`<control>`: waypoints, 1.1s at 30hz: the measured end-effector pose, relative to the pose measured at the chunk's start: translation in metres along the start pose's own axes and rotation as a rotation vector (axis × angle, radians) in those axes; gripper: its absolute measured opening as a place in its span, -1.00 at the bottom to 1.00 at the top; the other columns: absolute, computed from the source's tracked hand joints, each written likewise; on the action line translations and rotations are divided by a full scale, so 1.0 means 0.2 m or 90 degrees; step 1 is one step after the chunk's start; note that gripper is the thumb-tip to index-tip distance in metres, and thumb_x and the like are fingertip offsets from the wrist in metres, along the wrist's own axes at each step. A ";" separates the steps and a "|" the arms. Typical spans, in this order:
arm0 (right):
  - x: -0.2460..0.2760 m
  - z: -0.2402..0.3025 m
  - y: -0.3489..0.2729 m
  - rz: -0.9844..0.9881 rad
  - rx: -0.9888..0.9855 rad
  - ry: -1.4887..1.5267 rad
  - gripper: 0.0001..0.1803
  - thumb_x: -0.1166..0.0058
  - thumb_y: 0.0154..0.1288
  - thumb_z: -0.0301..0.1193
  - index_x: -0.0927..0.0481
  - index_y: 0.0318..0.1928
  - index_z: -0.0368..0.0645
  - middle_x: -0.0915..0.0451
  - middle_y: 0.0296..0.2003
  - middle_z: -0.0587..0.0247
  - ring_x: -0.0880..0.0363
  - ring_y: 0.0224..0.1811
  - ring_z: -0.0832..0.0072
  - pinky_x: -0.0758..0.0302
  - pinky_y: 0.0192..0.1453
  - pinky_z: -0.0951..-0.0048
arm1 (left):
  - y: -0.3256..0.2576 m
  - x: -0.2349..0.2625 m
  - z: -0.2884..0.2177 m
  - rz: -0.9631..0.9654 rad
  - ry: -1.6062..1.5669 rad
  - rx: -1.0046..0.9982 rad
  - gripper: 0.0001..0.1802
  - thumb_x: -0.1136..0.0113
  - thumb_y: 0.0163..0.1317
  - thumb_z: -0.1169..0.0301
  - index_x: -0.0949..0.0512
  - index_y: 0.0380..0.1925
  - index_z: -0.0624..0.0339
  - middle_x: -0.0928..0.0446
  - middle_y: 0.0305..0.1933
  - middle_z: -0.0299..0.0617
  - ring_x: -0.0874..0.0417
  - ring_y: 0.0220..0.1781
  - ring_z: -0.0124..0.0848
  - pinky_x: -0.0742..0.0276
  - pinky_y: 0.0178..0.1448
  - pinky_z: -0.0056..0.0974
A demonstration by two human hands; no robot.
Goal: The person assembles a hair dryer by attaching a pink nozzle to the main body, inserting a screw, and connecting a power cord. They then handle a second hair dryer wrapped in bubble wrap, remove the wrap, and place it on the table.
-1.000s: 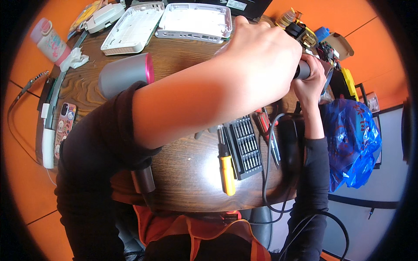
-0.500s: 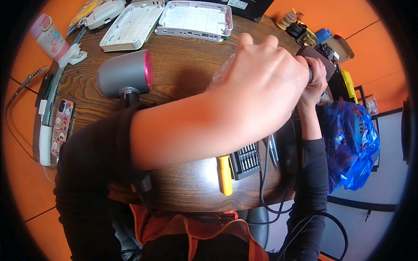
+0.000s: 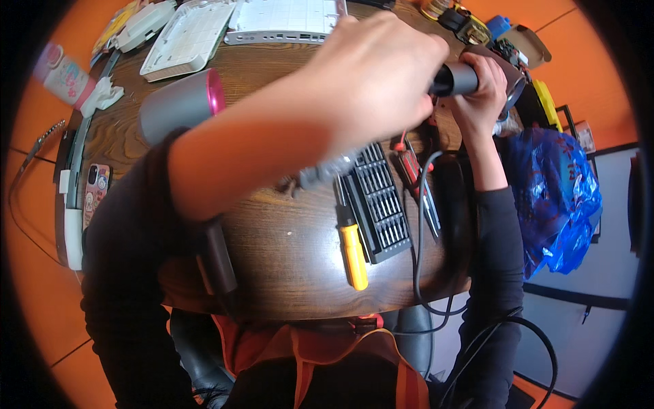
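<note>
My right hand (image 3: 482, 95) is wrapped round a dark grey cylinder (image 3: 463, 79) at the right of the table. A round dark rim (image 3: 516, 92) shows just beyond the knuckles. Reaching across from the left, my left hand (image 3: 388, 71) is slightly blurred and closed at the cylinder's black end (image 3: 442, 80); its fingertips are mostly hidden. Below my hands lie a black case of screwdriver bits (image 3: 381, 204), a yellow-handled screwdriver (image 3: 353, 255) and red-handled pliers (image 3: 411, 167). A grey hair dryer with a magenta ring (image 3: 178, 105) lies under my left forearm, partly covered.
White plastic housings (image 3: 187, 41) stand along the far edge. A pink bottle (image 3: 65, 75) and a phone (image 3: 97, 187) are at the left. A blue plastic bag (image 3: 555, 198) bulges at the right. Near it, a black cable (image 3: 417, 273) loops over the table's front edge.
My left hand has shifted left, baring the dark cylinder between my hands. More of the bit case, screwdriver and pliers now shows. The whole view has shifted a little.
</note>
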State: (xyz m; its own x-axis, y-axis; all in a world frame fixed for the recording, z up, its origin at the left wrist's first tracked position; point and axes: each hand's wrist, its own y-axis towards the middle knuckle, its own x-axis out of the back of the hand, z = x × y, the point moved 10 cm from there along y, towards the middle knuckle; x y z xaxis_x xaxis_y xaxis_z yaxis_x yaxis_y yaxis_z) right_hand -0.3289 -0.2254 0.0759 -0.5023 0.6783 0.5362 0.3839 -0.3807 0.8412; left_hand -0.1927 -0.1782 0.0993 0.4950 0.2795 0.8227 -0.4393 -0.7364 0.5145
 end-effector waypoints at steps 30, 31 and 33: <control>-0.01 0.13 0.01 0.031 -0.028 -0.052 -0.63 -0.21 -0.33 -0.43 -0.46 -0.35 0.01 -0.42 -0.41 0.31 -0.43 -0.21 0.28 -0.24 -0.04 0.22 | -0.23 0.04 0.12 0.063 -0.105 0.098 -0.13 -0.29 0.00 0.32 -0.06 0.28 0.31 -0.30 0.16 0.17 -0.36 0.19 -0.03 -0.27 0.26 -0.11; 0.00 0.17 0.01 0.017 0.007 -0.049 -0.63 -0.21 -0.33 -0.43 -0.47 -0.35 0.01 -0.43 -0.41 0.31 -0.44 -0.21 0.28 -0.24 -0.02 0.23 | -0.22 0.00 0.08 0.091 -0.103 0.077 -0.14 -0.27 0.03 0.33 -0.04 0.28 0.33 -0.31 0.12 0.19 -0.40 0.15 -0.01 -0.31 0.23 -0.10; 0.00 0.22 0.03 0.027 0.049 -0.046 -0.67 -0.20 -0.30 -0.44 -0.49 -0.37 -0.01 -0.45 -0.41 0.30 -0.45 -0.21 0.29 -0.25 0.00 0.24 | -0.26 -0.13 0.11 0.215 -0.129 0.193 -0.13 -0.24 0.05 0.34 0.02 0.27 0.39 -0.30 0.09 0.30 -0.43 0.08 0.04 -0.34 0.20 -0.06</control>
State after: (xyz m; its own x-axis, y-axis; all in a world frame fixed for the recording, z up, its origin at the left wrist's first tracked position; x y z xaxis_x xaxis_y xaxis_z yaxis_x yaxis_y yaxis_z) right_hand -0.2936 -0.1994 0.0777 -0.4284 0.7074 0.5621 0.4637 -0.3618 0.8088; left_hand -0.1658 -0.1612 0.0451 0.5112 -0.1085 0.8526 -0.3773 -0.9196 0.1092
